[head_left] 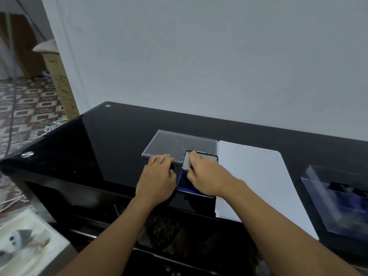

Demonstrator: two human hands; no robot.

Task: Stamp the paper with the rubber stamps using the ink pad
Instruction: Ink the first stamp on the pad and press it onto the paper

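Pale grey wall [199, 56] backs the glossy black glass desk [99, 140] in front of you. Off its left end you can see brown-patterned floor tiles [29, 100] and a tall cardboard box [59, 82] leaning at the wall's corner.

Near the middle of the desk a flat clear plastic cover [175, 142] lies on the glass. Your left hand [157, 176] sits knuckles-up at its near edge, fingers bent over a small black object [171, 167]. So little of that object shows that you cannot tell what it is, or whether the hand grips it or only rests on it.

Just to the right lies the blue rectangular ink pad [184, 184], touching the left edge of the paper. Its hinged metal lid [186, 161] stands raised, silvery inner face towards you. Your right hand [207, 176] lies over the pad, fingers curled round the lid's upper edge, thumb lower down.

Next comes the white sheet of paper [254, 176], flat and unmarked, its near corner hanging past the desk's front edge. At the far right stands a clear plastic box [338, 196] with blurred dark items inside, apart from the paper.
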